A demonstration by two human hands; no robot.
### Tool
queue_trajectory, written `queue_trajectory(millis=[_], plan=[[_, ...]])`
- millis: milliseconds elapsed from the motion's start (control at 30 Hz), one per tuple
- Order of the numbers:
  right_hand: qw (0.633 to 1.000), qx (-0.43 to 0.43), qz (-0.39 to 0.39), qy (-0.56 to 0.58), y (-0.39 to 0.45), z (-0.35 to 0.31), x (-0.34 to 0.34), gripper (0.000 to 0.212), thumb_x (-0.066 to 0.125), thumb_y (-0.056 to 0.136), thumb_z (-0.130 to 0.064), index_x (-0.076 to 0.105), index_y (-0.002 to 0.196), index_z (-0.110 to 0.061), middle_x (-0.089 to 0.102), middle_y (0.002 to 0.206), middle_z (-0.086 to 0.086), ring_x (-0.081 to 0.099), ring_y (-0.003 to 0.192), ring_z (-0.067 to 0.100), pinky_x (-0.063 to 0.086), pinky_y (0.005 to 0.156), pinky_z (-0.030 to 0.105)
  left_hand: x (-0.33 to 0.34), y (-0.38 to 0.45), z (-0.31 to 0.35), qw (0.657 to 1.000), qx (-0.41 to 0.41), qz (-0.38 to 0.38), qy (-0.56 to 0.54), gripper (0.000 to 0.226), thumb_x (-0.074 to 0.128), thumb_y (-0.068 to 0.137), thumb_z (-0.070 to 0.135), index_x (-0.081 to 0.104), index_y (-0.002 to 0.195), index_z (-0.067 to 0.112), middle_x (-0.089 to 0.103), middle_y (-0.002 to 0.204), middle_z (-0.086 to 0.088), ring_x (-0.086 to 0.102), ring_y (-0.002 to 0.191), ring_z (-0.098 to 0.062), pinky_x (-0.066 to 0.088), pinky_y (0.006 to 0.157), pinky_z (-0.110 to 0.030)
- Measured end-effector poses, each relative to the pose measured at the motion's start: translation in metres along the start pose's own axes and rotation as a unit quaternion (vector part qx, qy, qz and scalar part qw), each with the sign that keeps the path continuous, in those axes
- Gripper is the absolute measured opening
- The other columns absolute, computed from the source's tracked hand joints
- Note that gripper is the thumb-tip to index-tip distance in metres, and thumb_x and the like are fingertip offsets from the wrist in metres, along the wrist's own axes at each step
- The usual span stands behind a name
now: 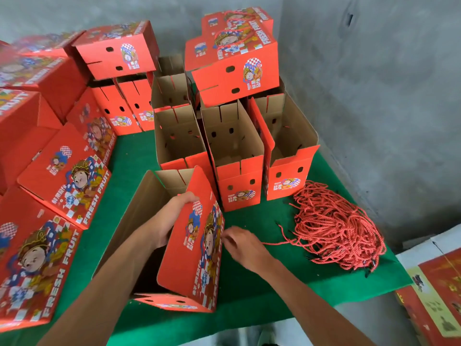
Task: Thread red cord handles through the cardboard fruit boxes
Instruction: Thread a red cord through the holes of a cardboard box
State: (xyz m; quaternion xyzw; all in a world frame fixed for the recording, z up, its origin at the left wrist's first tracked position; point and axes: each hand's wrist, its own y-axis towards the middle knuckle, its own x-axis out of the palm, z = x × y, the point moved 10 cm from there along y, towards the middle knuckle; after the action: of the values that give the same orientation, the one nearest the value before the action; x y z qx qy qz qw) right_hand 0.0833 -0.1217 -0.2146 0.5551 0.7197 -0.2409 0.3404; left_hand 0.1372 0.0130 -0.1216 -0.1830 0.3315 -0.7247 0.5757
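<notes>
Open red box [192, 245] stands tilted near tangled red cords [336, 228].

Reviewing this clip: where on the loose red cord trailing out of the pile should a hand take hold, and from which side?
Pinch the single red cord near its free end, coming from the left, where the right hand already is. That strand lies alone on the green table, clear of the tangled cord pile.

Grey concrete walls [374, 96] meeting in a corner, table with green cloth [249, 245], even light
</notes>
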Motion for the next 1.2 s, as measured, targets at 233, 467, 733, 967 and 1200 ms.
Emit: queue_trajectory(millis=[233, 467, 733, 967, 1200], plan=[[0.981, 0.005, 0.136, 0.136, 0.034, -0.038, -0.044, 0.020, 0.058, 0.105, -0.016, 0.074, 0.115, -0.011, 0.069, 0.108, 0.001, 0.063, 0.098, 0.011, 0.051, 0.088, 0.026, -0.007, -0.013, 0.013, 0.983, 0.155, -0.078, 0.059, 0.042, 0.030, 0.108, 0.002, 0.030, 0.148, -0.014, 0.038, 0.152, -0.033, 0.046, 0.125, -0.048, 0.026, 0.112, -0.039], [0.989, 0.028, 0.091, 0.109, 0.045, -0.041, -0.044, 0.021, 0.058, 0.103, -0.013, 0.076, 0.096, -0.007, 0.073, 0.094, 0.004, 0.066, 0.084, 0.018, 0.056, 0.081, 0.044, -0.014, -0.008, -0.024, 0.997, 0.009, -0.069, 0.025, 0.064, 0.060, 0.084, 0.064, 0.059, 0.128, 0.018, 0.077, 0.108, -0.012, 0.076, 0.096, -0.030, 0.060, 0.078, -0.040], [0.920, 0.150, 0.061, 0.358, 0.047, -0.003, -0.041, 0.012, 0.076, 0.093, -0.018, 0.072, 0.094, -0.006, 0.077, 0.093, 0.008, 0.076, 0.080, 0.020, 0.063, 0.077, 0.030, -0.001, -0.011, -0.015, 0.997, 0.043, -0.054, 0.032, 0.077, 0.044, 0.087, 0.081, 0.073, 0.111, 0.014, 0.077, 0.106, -0.012, 0.075, 0.098, -0.028, 0.055, 0.094, -0.048], [0.963, 0.109, 0.012, 0.246, 0.053, -0.009, -0.039, 0.006, 0.064, 0.102, -0.021, 0.068, 0.098, -0.020, 0.074, 0.093, -0.002, 0.073, 0.087, 0.011, 0.062, 0.087, 0.040, 0.006, 0.002, -0.003, 0.960, 0.122, 0.012, 0.252, 0.022, 0.061, 0.099, 0.010, 0.068, 0.107, -0.009, 0.071, 0.109, -0.025, 0.069, 0.105, -0.038, 0.052, 0.101, -0.052], [0.952, 0.121, -0.051, 0.276, 0.050, -0.007, -0.036, 0.026, 0.061, 0.103, -0.036, 0.063, 0.104, -0.010, 0.072, 0.072, -0.002, 0.069, 0.069, 0.009, 0.058, 0.072, 0.035, 0.005, 0.026, -0.009, 0.966, 0.099, 0.016, 0.239, 0.022, 0.055, 0.103, 0.013, 0.062, 0.109, -0.007, 0.066, 0.121, -0.027, 0.065, 0.113, -0.039, 0.051, 0.103, -0.051]])
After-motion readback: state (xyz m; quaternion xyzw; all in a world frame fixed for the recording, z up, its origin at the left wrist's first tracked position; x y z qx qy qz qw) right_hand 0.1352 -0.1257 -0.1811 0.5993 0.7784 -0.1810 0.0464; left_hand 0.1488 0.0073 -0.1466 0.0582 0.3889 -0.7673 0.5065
